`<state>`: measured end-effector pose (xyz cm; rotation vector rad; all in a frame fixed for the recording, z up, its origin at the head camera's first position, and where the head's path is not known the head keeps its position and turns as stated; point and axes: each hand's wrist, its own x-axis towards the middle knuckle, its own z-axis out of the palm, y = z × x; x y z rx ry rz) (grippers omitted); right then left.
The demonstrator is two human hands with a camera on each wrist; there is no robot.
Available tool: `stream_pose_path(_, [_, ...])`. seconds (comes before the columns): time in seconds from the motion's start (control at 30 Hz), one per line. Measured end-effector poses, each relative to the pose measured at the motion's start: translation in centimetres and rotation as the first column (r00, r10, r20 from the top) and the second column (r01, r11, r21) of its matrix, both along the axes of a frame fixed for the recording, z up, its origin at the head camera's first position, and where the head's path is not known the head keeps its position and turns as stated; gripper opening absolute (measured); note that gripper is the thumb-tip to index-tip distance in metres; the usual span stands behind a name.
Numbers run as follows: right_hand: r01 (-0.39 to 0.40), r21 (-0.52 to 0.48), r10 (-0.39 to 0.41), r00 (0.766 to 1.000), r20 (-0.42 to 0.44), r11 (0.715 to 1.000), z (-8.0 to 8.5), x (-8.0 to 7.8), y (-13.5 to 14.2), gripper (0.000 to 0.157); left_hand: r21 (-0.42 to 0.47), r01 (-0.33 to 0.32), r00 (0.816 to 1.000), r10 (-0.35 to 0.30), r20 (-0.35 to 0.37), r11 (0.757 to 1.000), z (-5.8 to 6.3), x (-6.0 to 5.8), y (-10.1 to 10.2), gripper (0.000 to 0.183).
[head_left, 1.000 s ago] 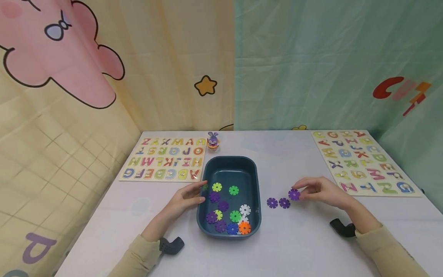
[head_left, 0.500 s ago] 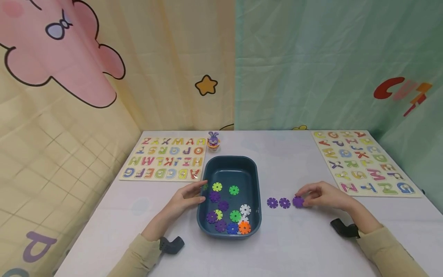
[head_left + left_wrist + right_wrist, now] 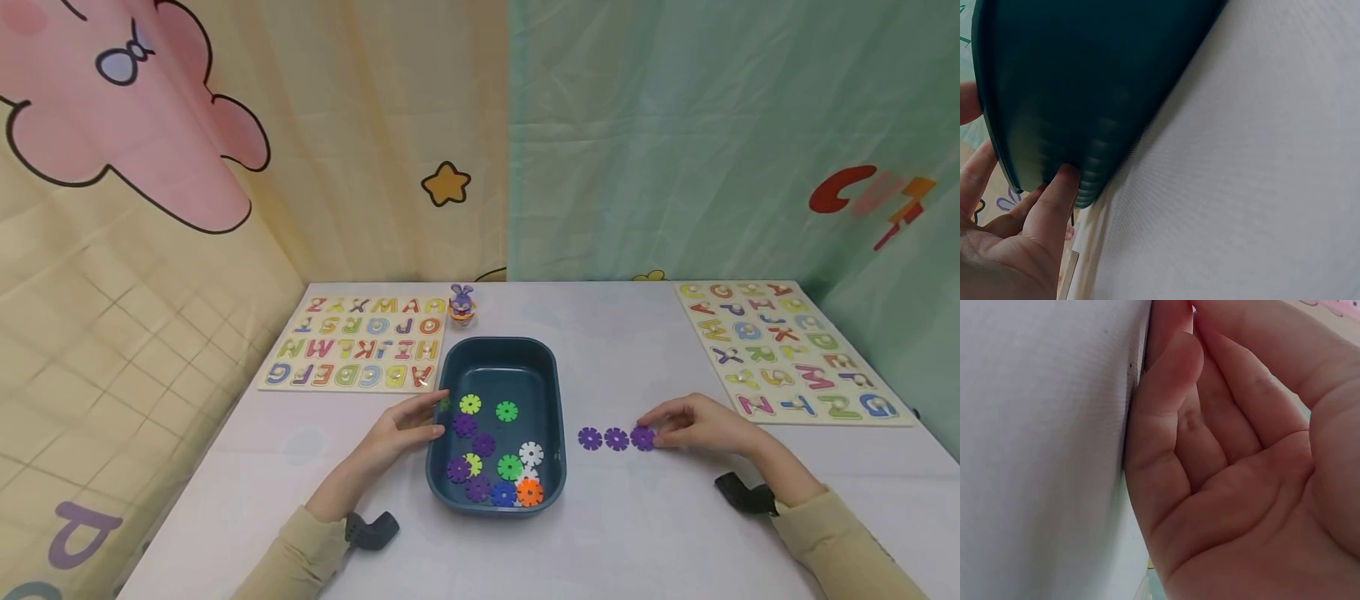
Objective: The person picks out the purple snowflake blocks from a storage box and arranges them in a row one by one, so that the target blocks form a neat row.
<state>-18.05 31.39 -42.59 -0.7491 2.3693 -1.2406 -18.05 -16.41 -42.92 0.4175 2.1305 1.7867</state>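
Two purple snowflake discs (image 3: 590,439) lie in a row on the table, to the right of the dark blue plastic tub (image 3: 501,343). A third purple snowflake disc (image 3: 642,438) lies at the row's right end, its right edge between the thumb and forefinger of my right hand (image 3: 693,423). My left hand (image 3: 397,427) holds the tub's left side. Thumb and forefinger reach the rim in the head view, while other fingers press the outer wall (image 3: 1035,125) in the left wrist view. Curled fingers (image 3: 1160,425) fill the right wrist view, and the disc is hidden there.
Several snowflake discs, such as a green disc (image 3: 507,412) and an orange disc (image 3: 529,492), lie inside the tub. Alphabet boards stand at left (image 3: 352,385) and right (image 3: 795,358). A purple rabbit figure (image 3: 462,307) is behind the tub.
My right hand has brought its purple disc down onto the table and slid it slightly left, lining it up beside the other two. My left hand has stayed at the tub.
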Motion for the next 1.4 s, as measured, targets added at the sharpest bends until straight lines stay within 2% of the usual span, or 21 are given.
stream_pose_path(0.5, [-0.002,-0.008,0.002,1.000,-0.008,1.000,-0.2,0.1,-0.4,0.034,-0.006,-0.001,1.000,0.001,-0.004,1.000,-0.1,0.0,0.0,0.056])
stream_pose_path(0.7, [0.035,0.048,-0.032,0.998,-0.060,0.998,-0.2,0.3,-0.8,0.038,-0.006,0.000,1.000,0.000,-0.006,1.000,0.0,0.0,0.0,0.056])
stream_pose_path(0.9, [0.059,0.085,-0.052,0.995,-0.087,0.995,-0.3,0.4,-1.1,0.035,-0.005,-0.001,1.000,0.001,-0.001,1.000,0.0,0.0,0.0,0.057])
stream_pose_path(1.4, [0.063,0.098,-0.056,0.996,-0.073,0.993,-0.3,0.4,-1.0,0.032,-0.016,-0.003,1.000,0.003,-0.002,1.000,-0.2,-0.1,0.0,0.057])
